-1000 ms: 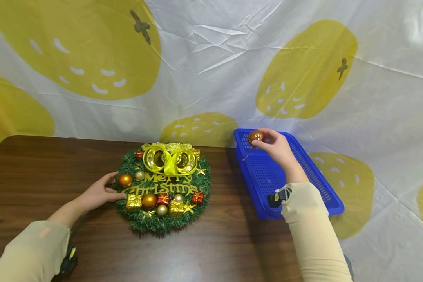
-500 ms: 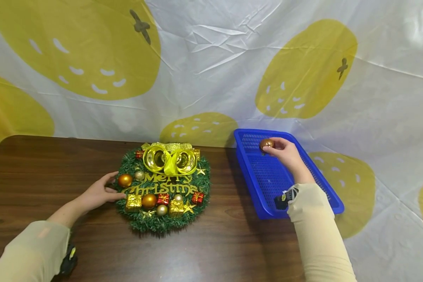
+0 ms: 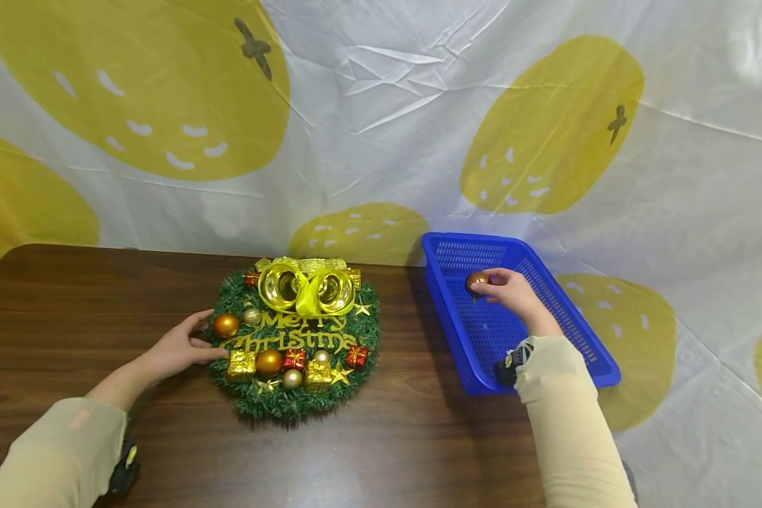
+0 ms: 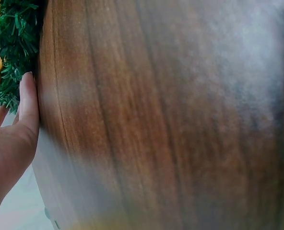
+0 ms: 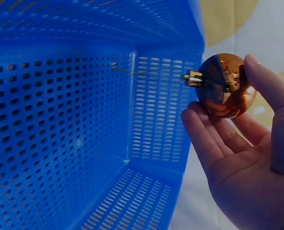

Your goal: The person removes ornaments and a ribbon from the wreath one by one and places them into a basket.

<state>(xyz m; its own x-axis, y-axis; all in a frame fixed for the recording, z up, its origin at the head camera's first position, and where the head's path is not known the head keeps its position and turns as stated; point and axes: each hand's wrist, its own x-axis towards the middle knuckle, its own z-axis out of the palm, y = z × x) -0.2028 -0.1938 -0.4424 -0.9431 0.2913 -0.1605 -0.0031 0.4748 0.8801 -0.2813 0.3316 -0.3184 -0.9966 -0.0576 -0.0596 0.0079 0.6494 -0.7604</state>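
My right hand [image 3: 513,296] holds a shiny copper-coloured Christmas bauble [image 3: 477,283] between thumb and fingers, inside the outline of the blue plastic basket [image 3: 447,310]. In the right wrist view, the bauble's gold cap [image 5: 193,78] points toward the basket's inside, and a thin string [image 5: 147,72] trails from it. On the table lies a green Christmas wreath [image 3: 292,406] with gold bells, baubles, gift boxes, stars and gold lettering. My left hand [image 3: 178,346] rests against the wreath's left edge, its thumb extended beside the green tinsel [image 4: 17,43]; some of its fingertips are hidden.
The brown wooden table [image 3: 368,444] carries both wreath and basket. Behind it hangs a white cloth [image 3: 381,127] with yellow fruit prints, close to the basket's back and right side. The basket has raised, slotted walls.
The right hand has carried the bauble a little to the right and then toward the near side, over the basket's floor. The left hand and wreath look unmoved.
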